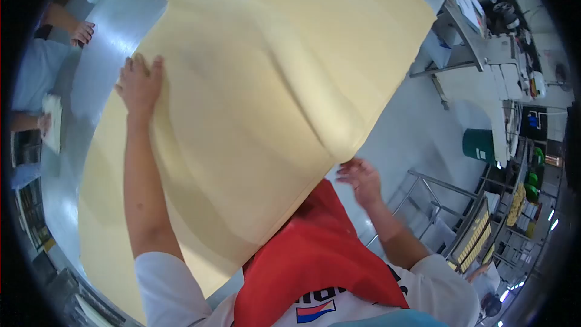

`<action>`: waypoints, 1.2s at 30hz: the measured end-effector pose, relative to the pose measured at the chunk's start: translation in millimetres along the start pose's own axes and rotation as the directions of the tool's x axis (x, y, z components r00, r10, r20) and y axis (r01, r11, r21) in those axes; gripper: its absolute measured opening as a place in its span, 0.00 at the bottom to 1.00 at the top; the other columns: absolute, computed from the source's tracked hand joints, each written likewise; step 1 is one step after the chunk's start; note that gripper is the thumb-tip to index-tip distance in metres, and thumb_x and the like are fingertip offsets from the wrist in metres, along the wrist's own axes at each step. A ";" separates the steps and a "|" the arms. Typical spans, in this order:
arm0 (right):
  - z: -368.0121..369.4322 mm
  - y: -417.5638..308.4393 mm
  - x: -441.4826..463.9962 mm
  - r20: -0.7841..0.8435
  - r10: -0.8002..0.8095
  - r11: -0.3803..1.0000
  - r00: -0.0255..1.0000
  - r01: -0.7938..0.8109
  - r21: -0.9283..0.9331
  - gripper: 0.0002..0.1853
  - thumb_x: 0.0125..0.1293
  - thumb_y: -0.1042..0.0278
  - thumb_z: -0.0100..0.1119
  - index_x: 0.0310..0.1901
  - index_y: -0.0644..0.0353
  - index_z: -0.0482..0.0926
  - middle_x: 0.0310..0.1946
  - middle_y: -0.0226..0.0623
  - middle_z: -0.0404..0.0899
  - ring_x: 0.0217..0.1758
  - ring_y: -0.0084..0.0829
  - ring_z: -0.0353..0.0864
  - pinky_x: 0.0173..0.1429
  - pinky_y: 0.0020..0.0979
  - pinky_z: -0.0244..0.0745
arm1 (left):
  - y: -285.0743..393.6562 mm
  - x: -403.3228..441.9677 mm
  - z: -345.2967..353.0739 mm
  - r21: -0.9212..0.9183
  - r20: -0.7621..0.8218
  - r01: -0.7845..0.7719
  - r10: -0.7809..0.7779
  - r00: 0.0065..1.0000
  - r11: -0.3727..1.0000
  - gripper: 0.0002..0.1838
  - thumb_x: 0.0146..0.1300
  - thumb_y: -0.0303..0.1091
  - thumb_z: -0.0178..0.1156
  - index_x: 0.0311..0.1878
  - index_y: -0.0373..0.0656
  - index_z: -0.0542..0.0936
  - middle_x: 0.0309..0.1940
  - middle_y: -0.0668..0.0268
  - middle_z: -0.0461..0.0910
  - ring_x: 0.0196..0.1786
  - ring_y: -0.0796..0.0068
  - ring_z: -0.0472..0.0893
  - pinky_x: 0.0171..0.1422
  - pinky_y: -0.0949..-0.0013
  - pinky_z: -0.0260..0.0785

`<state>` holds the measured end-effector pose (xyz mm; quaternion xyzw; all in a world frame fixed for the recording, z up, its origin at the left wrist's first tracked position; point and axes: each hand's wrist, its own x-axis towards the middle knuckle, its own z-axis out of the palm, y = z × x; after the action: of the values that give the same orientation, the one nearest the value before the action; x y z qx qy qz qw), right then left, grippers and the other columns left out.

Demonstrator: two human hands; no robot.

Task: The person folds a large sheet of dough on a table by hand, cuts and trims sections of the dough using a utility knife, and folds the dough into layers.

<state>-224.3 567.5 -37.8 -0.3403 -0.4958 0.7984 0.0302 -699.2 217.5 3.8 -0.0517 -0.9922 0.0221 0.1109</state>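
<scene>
A very large, thin sheet of pale yellow dough (242, 85) covers much of the metal table (112, 30), with a long raised fold running across it. On the sheet's left edge rests my left hand (140, 85), its fingers spread. Close to the sheet's near right edge, at the end of the fold, is my right hand (361, 180); its fingers are partly curled and slightly blurred, and whether they pinch the edge is unclear. The dough overhangs the table's near edge, beside a red apron (315, 248).
A co-worker's hand (82, 33) rests on the table at the far left, and the other hand (44, 124) holds a pale cloth-like item. To the right are a metal-framed rack (445, 188), a green bin (478, 144) and a side table with equipment.
</scene>
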 end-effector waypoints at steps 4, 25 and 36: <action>94.5 1.8 -71.3 0.011 0.010 0.964 1.000 -0.012 0.267 0.22 0.70 0.68 0.62 0.62 0.67 0.74 0.58 0.45 0.79 0.62 0.44 0.80 0.65 0.50 0.79 | -60.9 24.6 -5.7 -0.141 0.069 -0.076 0.086 0.994 0.987 0.47 0.63 0.75 0.56 0.68 0.41 0.76 0.69 0.54 0.74 0.70 0.47 0.72 0.71 0.47 0.68; 174.9 -16.6 -57.7 -0.140 0.244 0.928 0.960 -0.189 0.320 0.19 0.73 0.74 0.56 0.63 0.71 0.73 0.58 0.44 0.81 0.61 0.37 0.80 0.67 0.37 0.74 | -101.4 71.1 -23.5 -0.612 0.462 0.228 0.109 0.880 0.757 0.46 0.55 0.56 0.76 0.68 0.31 0.75 0.64 0.50 0.79 0.66 0.54 0.79 0.68 0.59 0.73; 202.9 -5.9 -43.8 0.012 0.060 0.915 0.998 -0.060 0.398 0.28 0.70 0.77 0.60 0.70 0.66 0.66 0.65 0.49 0.74 0.66 0.48 0.78 0.67 0.51 0.80 | -116.9 49.8 -61.4 -0.909 0.406 0.290 0.482 0.776 0.300 0.26 0.56 0.31 0.74 0.58 0.34 0.82 0.49 0.58 0.86 0.48 0.65 0.86 0.55 0.62 0.79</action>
<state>-308.8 397.1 45.6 -0.3424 -0.3124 0.8830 0.0744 -745.3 108.7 81.0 -0.1607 -0.7768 -0.5430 -0.2755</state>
